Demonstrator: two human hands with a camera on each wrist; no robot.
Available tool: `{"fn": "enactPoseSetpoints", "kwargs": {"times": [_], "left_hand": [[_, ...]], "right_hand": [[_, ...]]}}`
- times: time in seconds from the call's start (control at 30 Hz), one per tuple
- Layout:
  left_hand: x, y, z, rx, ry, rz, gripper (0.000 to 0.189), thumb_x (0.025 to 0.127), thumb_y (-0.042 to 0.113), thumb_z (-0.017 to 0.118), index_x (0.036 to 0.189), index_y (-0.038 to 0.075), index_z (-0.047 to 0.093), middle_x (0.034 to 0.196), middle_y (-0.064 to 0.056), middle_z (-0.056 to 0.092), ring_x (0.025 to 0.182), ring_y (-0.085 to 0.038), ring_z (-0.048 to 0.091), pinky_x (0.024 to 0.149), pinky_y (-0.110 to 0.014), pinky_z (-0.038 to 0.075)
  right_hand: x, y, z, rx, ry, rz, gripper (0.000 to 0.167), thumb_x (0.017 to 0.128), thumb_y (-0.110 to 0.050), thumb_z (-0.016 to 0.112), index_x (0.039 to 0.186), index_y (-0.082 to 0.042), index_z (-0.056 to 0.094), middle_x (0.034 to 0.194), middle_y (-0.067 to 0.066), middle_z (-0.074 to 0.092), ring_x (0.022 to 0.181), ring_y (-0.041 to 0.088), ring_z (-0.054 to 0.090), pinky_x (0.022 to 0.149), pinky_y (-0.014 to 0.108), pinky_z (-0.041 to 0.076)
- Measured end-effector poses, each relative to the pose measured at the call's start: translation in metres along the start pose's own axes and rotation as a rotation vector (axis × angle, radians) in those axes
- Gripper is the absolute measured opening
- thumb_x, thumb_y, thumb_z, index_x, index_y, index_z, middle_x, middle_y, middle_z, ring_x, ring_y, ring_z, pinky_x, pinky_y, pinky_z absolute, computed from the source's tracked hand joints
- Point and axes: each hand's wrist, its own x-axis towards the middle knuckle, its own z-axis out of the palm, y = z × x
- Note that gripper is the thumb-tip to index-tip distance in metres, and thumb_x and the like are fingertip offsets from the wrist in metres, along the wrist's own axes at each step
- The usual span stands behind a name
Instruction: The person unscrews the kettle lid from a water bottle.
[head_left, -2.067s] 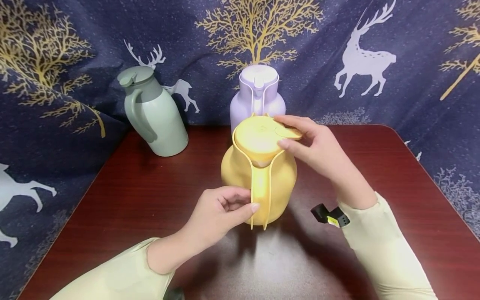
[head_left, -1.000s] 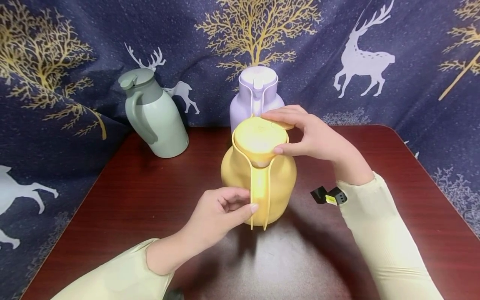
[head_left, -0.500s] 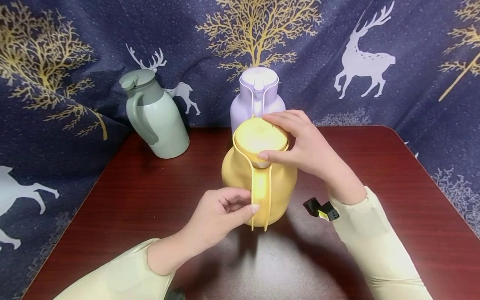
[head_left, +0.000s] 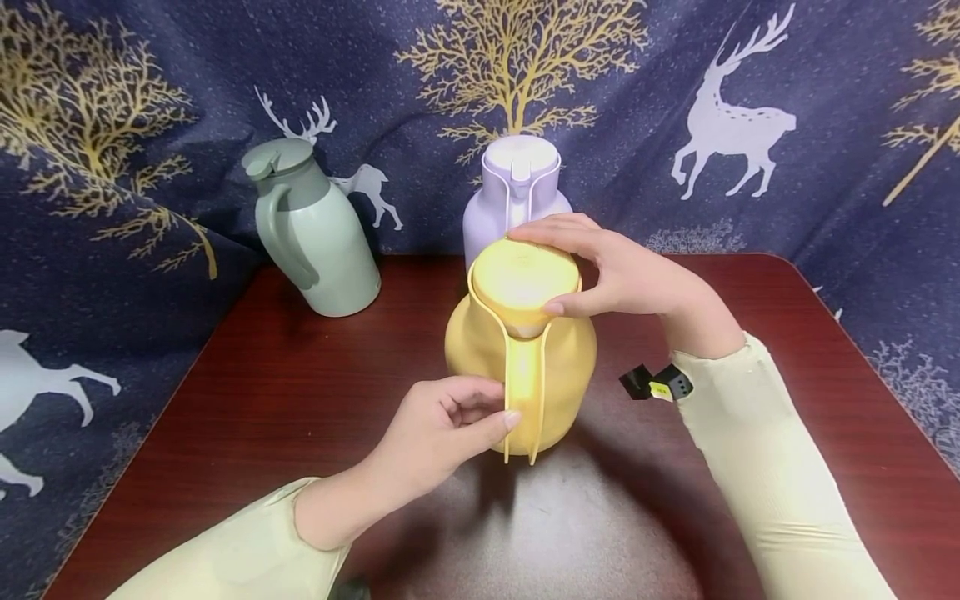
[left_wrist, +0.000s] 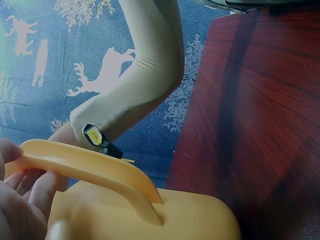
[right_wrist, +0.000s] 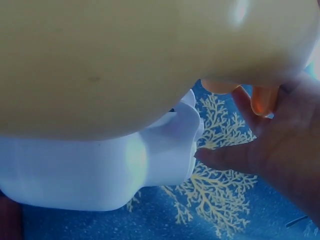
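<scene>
A yellow thermos jug [head_left: 566,379] stands on the table, its handle turned toward me. My left hand [head_left: 427,425] pinches the handle [head_left: 524,383] between thumb and fingers; the left wrist view shows the fingers hooked around the handle's upper end [left_wrist: 90,167]. At the top, my right hand [head_left: 622,271] grips the round yellow lid [head_left: 522,271], thumb at the front edge and fingers across the far right side. The lid's lever is hidden behind that hand in the head view. From the right wrist camera, the jug's body [right_wrist: 125,65] fills the upper part.
Close behind the yellow jug stands a lilac jug [head_left: 486,223], partly hidden by it. A pale green jug [head_left: 326,246] is at the back left of the dark red table [head_left: 285,417]. A patterned blue cloth [head_left: 622,108] hangs behind the table.
My right hand has shifted its hold on the lid several times; the lid's lever, earlier pointing right, has turned toward the back, out of sight. My left hand has stayed on the handle.
</scene>
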Motion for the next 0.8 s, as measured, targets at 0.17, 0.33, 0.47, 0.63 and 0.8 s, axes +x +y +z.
{"fn": "enactPoseSetpoints", "kwargs": {"times": [0.17,0.33,0.47,0.63,0.8], "left_hand": [[0.000,0.000,0.000,-0.008,0.002,-0.001,0.027,0.090,0.008,0.074,0.110,-0.010,0.073,0.101,-0.027,0.076,0.084,0.000,0.073,0.075,-0.024,0.063],[0.000,0.000,0.001,-0.019,-0.004,-0.010,0.027,0.090,0.008,0.073,0.110,-0.010,0.072,0.101,-0.027,0.076,0.084,0.000,0.073,0.076,-0.024,0.063],[0.000,0.000,0.001,-0.015,-0.008,-0.009,0.028,0.091,0.009,0.073,0.111,-0.009,0.072,0.102,-0.026,0.077,0.086,-0.001,0.074,0.077,-0.025,0.063],[0.001,0.000,0.001,-0.007,-0.005,-0.016,0.028,0.090,0.009,0.073,0.112,-0.009,0.072,0.102,-0.026,0.077,0.086,-0.002,0.074,0.077,-0.024,0.063],[0.000,0.001,0.000,0.007,-0.005,-0.022,0.027,0.090,0.009,0.073,0.111,-0.008,0.073,0.102,-0.025,0.077,0.087,-0.007,0.075,0.077,-0.023,0.063]], "right_hand": [[-0.004,-0.007,0.002,-0.030,0.012,0.030,0.078,0.088,-0.033,0.078,0.155,-0.014,0.044,0.161,0.009,0.043,0.150,0.026,0.028,0.123,0.053,0.026],[-0.013,-0.022,0.020,-0.074,0.237,0.100,0.083,0.085,-0.051,0.080,0.151,-0.011,0.050,0.158,0.012,0.049,0.152,0.030,0.029,0.128,0.055,0.021],[-0.016,-0.031,0.042,-0.114,0.420,0.135,0.074,0.079,-0.030,0.089,0.143,-0.006,0.060,0.148,0.013,0.059,0.145,0.031,0.039,0.125,0.050,0.028],[-0.016,-0.033,0.051,-0.087,0.502,0.159,0.066,0.075,-0.014,0.089,0.136,-0.005,0.065,0.142,0.013,0.064,0.140,0.028,0.045,0.122,0.045,0.034],[-0.015,-0.025,0.042,-0.066,0.430,0.105,0.065,0.076,-0.010,0.087,0.136,-0.005,0.065,0.141,0.015,0.065,0.140,0.029,0.047,0.121,0.045,0.034]]}}
